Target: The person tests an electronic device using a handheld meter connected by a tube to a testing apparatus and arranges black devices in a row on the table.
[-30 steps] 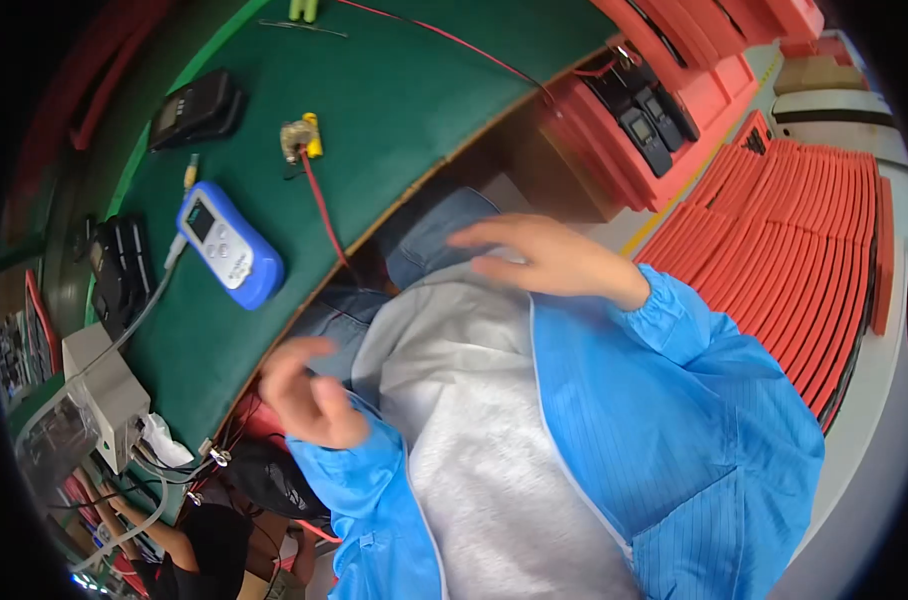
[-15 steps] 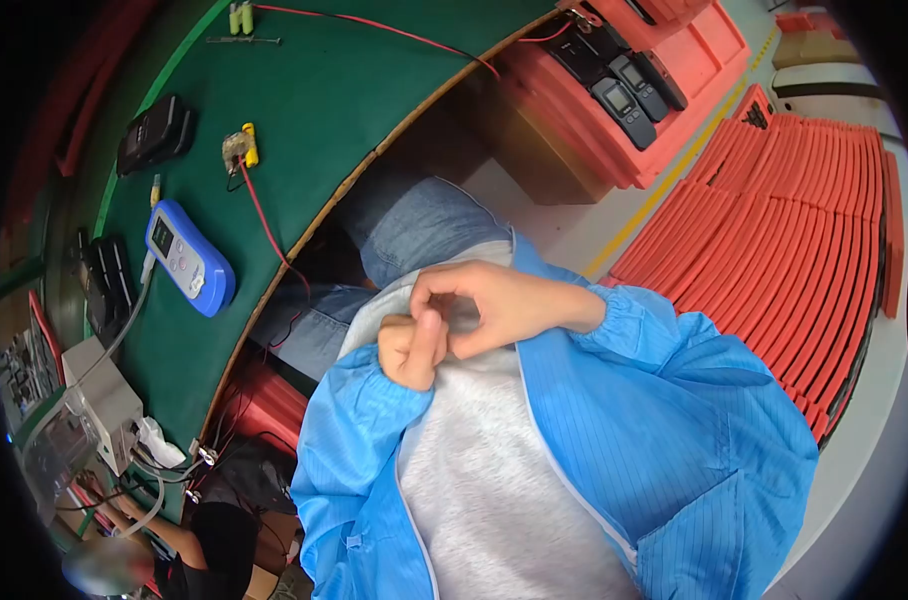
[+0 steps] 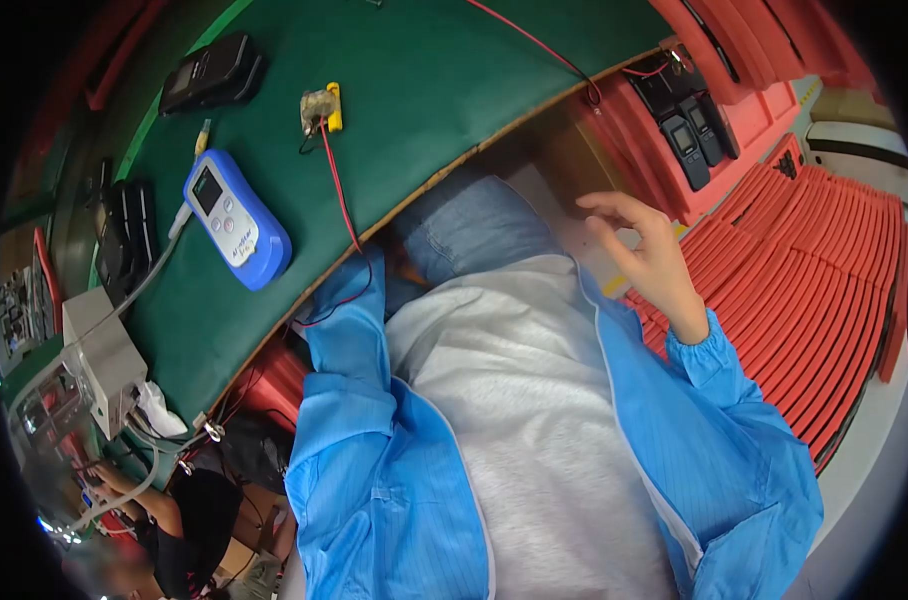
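My right hand (image 3: 642, 245) is raised to the right of my lap, its fingers loosely curved and apart, holding nothing. Beyond its fingertips, two-way radios (image 3: 685, 143) with small screens rest on a red plastic crate (image 3: 774, 110). My left arm (image 3: 349, 330), in a blue sleeve, reaches forward beside my thigh at the bench edge. The left hand is in shadow and mostly hidden, so its fingers cannot be made out. A red and black wire (image 3: 336, 180) hangs over the bench edge across that sleeve, leading from a small taped part (image 3: 319, 110) with a yellow connector.
On the green bench (image 3: 424, 90) lie a blue handheld tester (image 3: 236, 220) with a cable and some black devices (image 3: 211, 73). A metal box (image 3: 104, 360) stands at the left. Stacked red trays (image 3: 804, 270) fill the right. Another person (image 3: 189, 520) works at lower left.
My hands were together over my lap and have parted. The right hand moved right and opened; the left went forward toward the bench edge. The view has shifted too.
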A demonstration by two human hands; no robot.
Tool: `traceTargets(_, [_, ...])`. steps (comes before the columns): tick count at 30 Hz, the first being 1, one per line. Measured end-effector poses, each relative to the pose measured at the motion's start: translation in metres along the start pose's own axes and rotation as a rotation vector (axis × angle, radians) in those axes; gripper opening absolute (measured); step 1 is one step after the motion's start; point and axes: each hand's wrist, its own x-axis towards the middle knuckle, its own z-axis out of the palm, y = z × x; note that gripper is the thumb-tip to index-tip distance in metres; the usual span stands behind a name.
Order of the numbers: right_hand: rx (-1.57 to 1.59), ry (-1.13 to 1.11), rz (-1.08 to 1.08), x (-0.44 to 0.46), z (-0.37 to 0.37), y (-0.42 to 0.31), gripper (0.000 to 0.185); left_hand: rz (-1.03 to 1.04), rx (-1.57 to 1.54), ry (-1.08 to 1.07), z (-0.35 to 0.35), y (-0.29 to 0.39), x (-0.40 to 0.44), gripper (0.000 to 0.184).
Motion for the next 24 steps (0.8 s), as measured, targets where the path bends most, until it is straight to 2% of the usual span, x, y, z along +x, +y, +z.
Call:
traceTargets(4, [-0.11,-0.076,-0.114,0.009,0.014,-0.012,0.021,0.018,-0.013,-0.146,0.018,0.039,0.011,0.028])
traceTargets(8, [-0.091,-0.214,-0.244,0.018,0.034,-0.034,0.018,-0.023,0.046,-0.28,-0.011,0.05,0.007,0.029])
traceTargets(16, [-0.05,-0.24,-0.42,0.052,0.045,-0.081,0.014,-0.16,0.185,-0.505,-0.159,0.08,0.027,0.031])
traceTargets(17, [-0.054,-0.242,-0.434,0.057,0.046,-0.085,0.014,-0.302,-0.085,-0.706,-0.212,0.099,0.048,0.028])
traceTargets(18, [-0.019,-0.204,-0.482,0.064,0.049,-0.091,0.014,-0.546,-0.083,-1.141,-0.244,0.113,0.066,0.023])
traceTargets(20, [0.052,-0.134,-0.569,0.073,0.056,-0.102,0.015,-0.556,-0.346,-0.84,-0.294,0.132,0.061,0.021])
traceTargets(22, [0.037,-0.135,-0.6,0.083,0.057,-0.111,0.015,-0.412,-0.615,-0.617,-0.337,0.137,0.079,0.018])
traceTargets(24, [0.036,-0.118,-0.644,0.092,0.057,-0.119,0.015,-0.339,-0.76,-0.644,-0.39,0.129,0.119,0.016])
